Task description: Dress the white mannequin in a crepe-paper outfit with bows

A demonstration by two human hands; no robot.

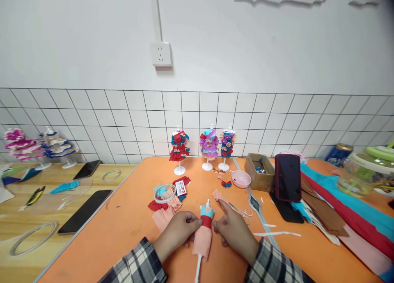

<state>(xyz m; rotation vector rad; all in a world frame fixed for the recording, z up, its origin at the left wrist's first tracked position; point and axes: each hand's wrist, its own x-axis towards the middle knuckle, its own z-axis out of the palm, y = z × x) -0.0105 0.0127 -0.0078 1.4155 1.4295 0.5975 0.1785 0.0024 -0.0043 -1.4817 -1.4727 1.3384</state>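
Observation:
A miniature dress form (207, 203) leans between my hands, its white stand rod running down toward me. It wears a light blue top (207, 211), a red waistband (206, 221) and a peach skirt (202, 238). At its left side my left hand (181, 228) is closed, thumb and forefinger pinching at the edge of the red band. My right hand (235, 229) is on the other side, forefinger stretched out toward a peach fabric scrap (217, 195), thumb close to the waist. Whether that thumb touches the fabric I cannot tell. Beyond the right hand lie scissors (243, 210).
Three dressed miniature forms (179, 147) stand at the back. A tape roll (165, 193) rests on fabric scraps at left. Right of centre are a pink bowl (241, 179), a cardboard box (260, 172) and an upright phone (287, 177). Long fabric strips (366, 217) lie far right.

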